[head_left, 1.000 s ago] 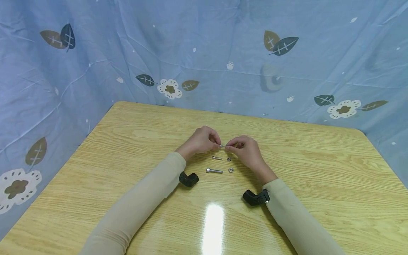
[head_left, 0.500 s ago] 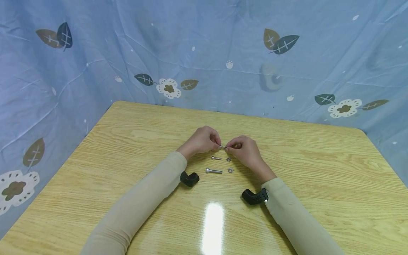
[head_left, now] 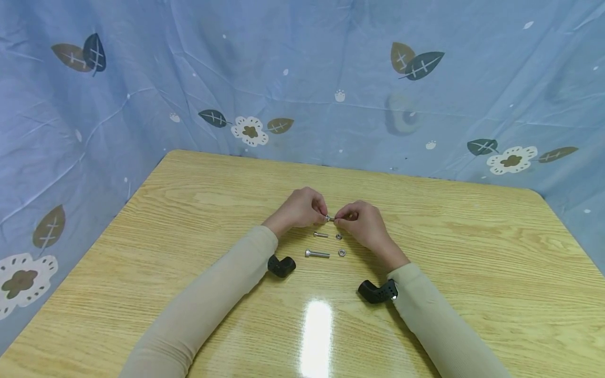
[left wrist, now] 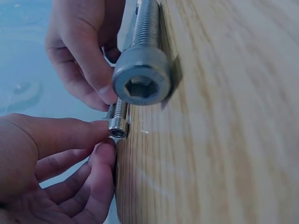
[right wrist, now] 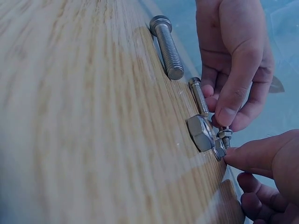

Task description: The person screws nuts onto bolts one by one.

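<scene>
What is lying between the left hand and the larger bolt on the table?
In the head view, the smaller bolt lies between the left hand and the larger bolt.

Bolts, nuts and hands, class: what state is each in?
Held bolt: fitted nut around its shaft
Left hand: pinching one end of that bolt
Right hand: pinching its other end
Large bolt: lying on table, no nut on it
Small bolt: lying likewise, no nut
Large nut: lying flat, loose
Small nut: lying flat, loose

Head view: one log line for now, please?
left hand: pinches slim silver metal screw; right hand: pinches its other end; yellow wooden table: two silver metal bolts, two silver metal hex nuts
</scene>
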### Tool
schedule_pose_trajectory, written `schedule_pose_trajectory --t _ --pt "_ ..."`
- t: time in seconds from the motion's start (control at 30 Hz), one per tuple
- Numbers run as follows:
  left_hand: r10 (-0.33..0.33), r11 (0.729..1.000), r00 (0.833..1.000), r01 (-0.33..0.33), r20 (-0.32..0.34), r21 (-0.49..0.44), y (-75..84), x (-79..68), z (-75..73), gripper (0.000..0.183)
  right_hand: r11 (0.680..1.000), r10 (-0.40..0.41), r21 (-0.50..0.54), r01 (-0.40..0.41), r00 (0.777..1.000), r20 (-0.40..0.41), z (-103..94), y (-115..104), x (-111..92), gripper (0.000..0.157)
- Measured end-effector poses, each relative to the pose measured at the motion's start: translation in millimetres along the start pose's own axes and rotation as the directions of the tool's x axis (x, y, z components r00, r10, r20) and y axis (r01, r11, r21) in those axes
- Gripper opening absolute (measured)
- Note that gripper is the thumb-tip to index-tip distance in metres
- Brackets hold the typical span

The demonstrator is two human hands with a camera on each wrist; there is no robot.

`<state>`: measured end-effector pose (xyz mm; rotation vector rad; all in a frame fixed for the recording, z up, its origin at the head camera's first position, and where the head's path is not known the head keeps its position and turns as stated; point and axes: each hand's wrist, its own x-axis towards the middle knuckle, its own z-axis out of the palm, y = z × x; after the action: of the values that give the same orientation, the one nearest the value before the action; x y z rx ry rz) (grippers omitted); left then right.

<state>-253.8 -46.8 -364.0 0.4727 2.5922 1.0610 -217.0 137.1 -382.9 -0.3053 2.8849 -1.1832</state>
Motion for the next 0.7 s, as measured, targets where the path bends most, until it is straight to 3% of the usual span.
schedule_pose_trajectory --t 0.43,0.7 --pt "0.011 1.000 1.000 -0.011 -0.003 0.021 2.3 -10.3 -8.7 0.006 0.996 0.004 0.088 -0.005 1.000 0.010 -4.1 2 -3 0.010" --pt "0.006 0.999 0.999 -0.008 0.047 0.038 -2.5 -19.2 -10.9 0.008 0.991 -0.011 0.135 0.002 0.998 0.062 -7.7 1 -10 0.013"
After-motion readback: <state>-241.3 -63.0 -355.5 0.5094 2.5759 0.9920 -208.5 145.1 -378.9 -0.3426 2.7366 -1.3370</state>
